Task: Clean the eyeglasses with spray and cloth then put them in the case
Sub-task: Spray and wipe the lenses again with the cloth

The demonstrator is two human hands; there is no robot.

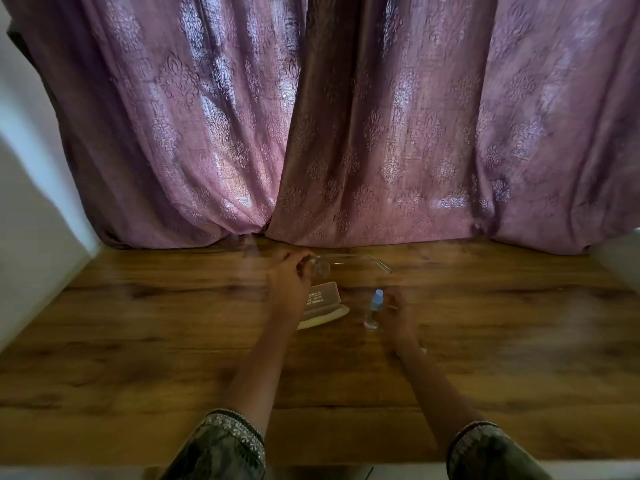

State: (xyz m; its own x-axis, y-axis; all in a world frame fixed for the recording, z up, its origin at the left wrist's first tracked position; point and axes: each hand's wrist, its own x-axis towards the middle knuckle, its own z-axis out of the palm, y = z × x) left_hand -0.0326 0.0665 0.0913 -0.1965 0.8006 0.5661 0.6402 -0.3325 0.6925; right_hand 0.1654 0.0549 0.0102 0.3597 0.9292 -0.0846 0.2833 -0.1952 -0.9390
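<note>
Patterned sleeves [221,445], left hand [289,277] apparently gripping blurred thin-framed eyeglasses [323,268]

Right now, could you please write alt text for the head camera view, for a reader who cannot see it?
A person's left hand holds eyeglasses at one lens above a wooden table, while the right hand grips a small spray bottle with a blue cap. An eyeglass case lies between them, and purple curtains hang behind.
</note>
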